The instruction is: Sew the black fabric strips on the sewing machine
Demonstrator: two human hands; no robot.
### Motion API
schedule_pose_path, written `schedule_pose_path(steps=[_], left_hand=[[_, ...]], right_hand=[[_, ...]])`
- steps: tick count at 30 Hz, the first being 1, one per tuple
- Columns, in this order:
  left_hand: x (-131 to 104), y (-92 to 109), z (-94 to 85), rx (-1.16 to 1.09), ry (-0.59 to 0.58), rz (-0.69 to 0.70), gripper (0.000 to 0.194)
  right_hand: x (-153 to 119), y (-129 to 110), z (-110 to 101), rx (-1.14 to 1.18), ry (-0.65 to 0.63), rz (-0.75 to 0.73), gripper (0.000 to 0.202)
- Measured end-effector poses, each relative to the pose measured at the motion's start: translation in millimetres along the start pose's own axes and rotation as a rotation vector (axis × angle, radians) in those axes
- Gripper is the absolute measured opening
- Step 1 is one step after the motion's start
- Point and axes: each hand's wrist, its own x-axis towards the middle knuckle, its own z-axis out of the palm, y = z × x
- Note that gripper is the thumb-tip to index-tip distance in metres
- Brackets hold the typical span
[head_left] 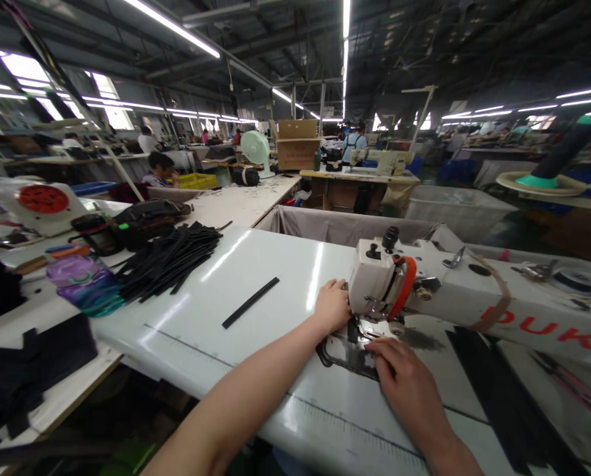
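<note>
Right of the middle of the frame, I see a bare left hand [333,307] tucked beside the white metal sewing machine [367,277]. Its fingers are bent and partly hidden, so I can't tell if it grips anything. The bare right hand [405,371] is lower, fingers curled, tips down by the shiny flat metal plate [348,354]. I can't tell if they pinch something. To do this well, I think both hands should press lightly, keep the work flat and keep fingertips off the needle spot.

A short, flat black strip [250,303] lies just left of the middle, on the smooth, pale, shiny table top [285,264]. A messy pile of thin black strips [176,258] sits farther left. Up top, long white lights [346,39] hang under a dark roof. Near the upper middle, a round pale-green fan [256,149] stands by a brown cardboard box [295,153].
</note>
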Motion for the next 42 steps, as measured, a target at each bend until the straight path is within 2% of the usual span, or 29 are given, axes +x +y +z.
schedule_pose_path(steps=[2, 5, 9, 11, 12, 14, 16, 18, 20, 25, 30, 35, 38, 40, 42], left_hand=[[2, -5, -4.6, 0.002, -0.006, -0.047, 0.021], [-5, -20, -18.3, 0.002, -0.027, -0.156, 0.028], [-36, -44, -43.0, -0.01, -0.089, -0.271, 0.049], [-57, -50, -55.5, -0.087, -0.146, -0.255, 0.04], [-67, -51, -60.8, -0.234, -0.232, -0.212, 0.031], [-84, -50, -68.1, -0.62, -0.565, -0.118, 0.02], [-94, -43, -69.4, -0.945, -0.862, -0.031, 0.023], [-98, -35, -66.0, -1.132, -1.006, 0.033, 0.029], [-97, -27, -61.0, -1.233, -1.055, 0.063, 0.033], [-95, -21, -54.9, -1.347, -1.095, 0.027, 0.036], [-98, -24, -49.3, -1.311, -1.193, -0.039, 0.036], [-98, -26, -44.6, -1.233, -1.17, -0.046, 0.036], [-98, -22, -42.8, -1.169, -1.058, 0.012, 0.034], [-97, -17, -41.9, -1.152, -0.922, 0.078, 0.03], [-96, -16, -42.8, -1.135, -0.75, 0.086, 0.028]], right_hand=[[-1, 0, 1, 0.043, -0.018, 0.02, 0.026], [-2, 0, 3, 0.138, -0.041, 0.091, 0.027], [0, -4, 3, 0.303, -0.062, 0.26, 0.026], [3, -9, 2, 0.437, -0.1, 0.403, 0.029], [4, -12, 1, 0.525, -0.129, 0.473, 0.034], [7, -19, -2, 0.726, -0.2, 0.569, 0.047], [11, -26, -8, 0.897, -0.286, 0.581, 0.054], [13, -32, -14, 0.979, -0.339, 0.546, 0.052], [14, -34, -20, 1.004, -0.347, 0.52, 0.046], [14, -35, -26, 1.019, -0.392, 0.537, 0.044], [15, -41, -24, 1.051, -0.386, 0.553, 0.046], [16, -44, -24, 1.054, -0.369, 0.583, 0.045], [16, -42, -24, 1.02, -0.345, 0.575, 0.044], [15, -41, -22, 0.992, -0.319, 0.557, 0.043], [15, -38, -19, 0.962, -0.28, 0.538, 0.043]])
